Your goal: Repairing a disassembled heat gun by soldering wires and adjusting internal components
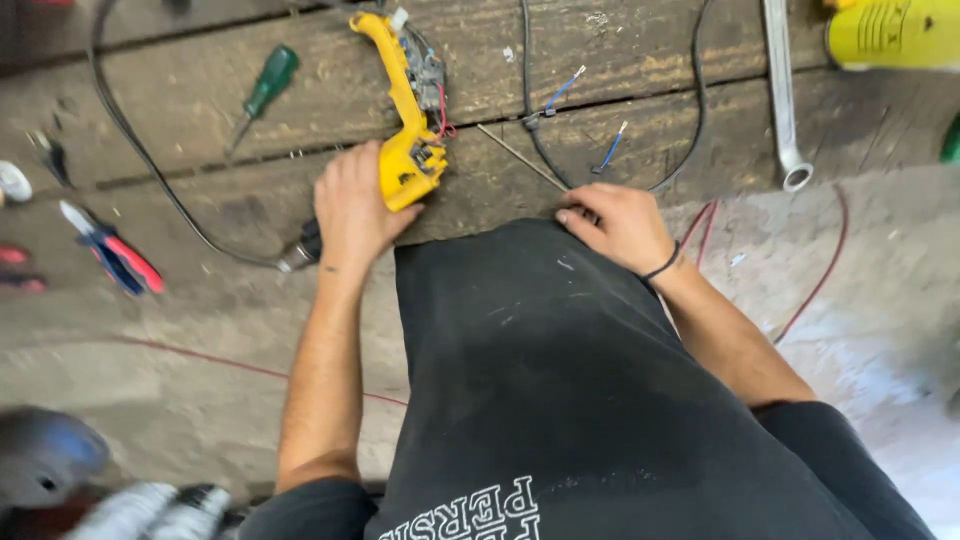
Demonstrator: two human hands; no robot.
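Touching L hand — yellow tool half

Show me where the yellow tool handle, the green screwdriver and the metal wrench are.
yellow tool handle (404, 110): head view, middle of its yellow shell.
green screwdriver (271, 80): head view, on its green grip.
metal wrench (780, 90): head view, along its shaft.

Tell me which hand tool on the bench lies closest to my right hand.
The silver wrench, lying past the right hand; the green screwdriver and red-blue pliers lie far left.
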